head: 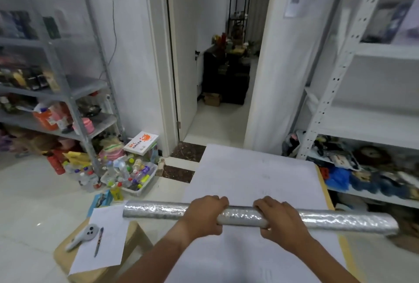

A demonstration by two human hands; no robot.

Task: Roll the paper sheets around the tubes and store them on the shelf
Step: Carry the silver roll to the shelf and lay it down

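The silver tube [260, 217] lies crosswise on the white paper sheet [254, 176] spread over the desk [324, 183]. Both hands, left [204, 212] and right [278, 219], curl over its middle. Rolling looks barely begun; next, the sheet's near edge needs tucking evenly round the tube.

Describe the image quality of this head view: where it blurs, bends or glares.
Head view: wide-angle distortion bows the white shelf uprights; the grey shelf at left is blurred; bright glare streaks the silver tube; both hands, left and right, are fairly sharp; lighting is even, with soft shadows.
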